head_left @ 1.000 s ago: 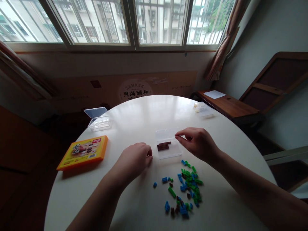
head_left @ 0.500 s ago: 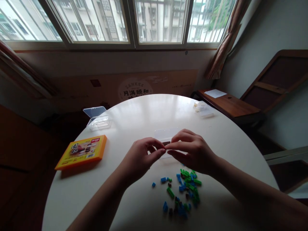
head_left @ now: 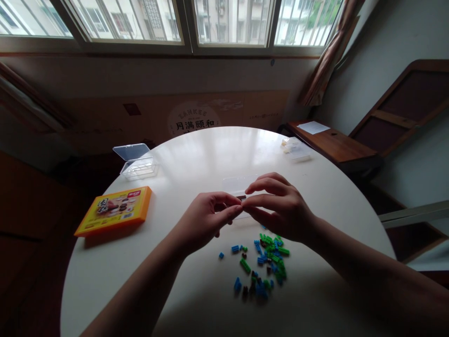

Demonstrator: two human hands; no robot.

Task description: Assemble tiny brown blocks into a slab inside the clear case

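Observation:
My left hand (head_left: 206,217) and my right hand (head_left: 282,206) meet over the middle of the round white table. Thumb and forefinger are closed in a pinch on each, fingertips touching. What they hold, if anything, is too small and covered to make out. Just behind the fingertips shows a dark brown strip (head_left: 242,197); whether it is held or lies in the clear plastic box (head_left: 238,183) beyond, I cannot tell. Below my right hand lies a loose pile of small green, blue and brown building blocks (head_left: 271,257). A green block (head_left: 245,266) lies at its left side.
A yellow-orange flat box (head_left: 114,208) lies at the left on the white table (head_left: 189,299). Behind it stands an open clear plastic case (head_left: 138,166). Another clear case (head_left: 296,150) sits at the back right. Beyond the table's right edge is a wooden desk (head_left: 333,145).
The whole view has shifted, so the table and hands sit slightly higher in the picture. Both hands keep their fingertips together, with only slight finger movement.

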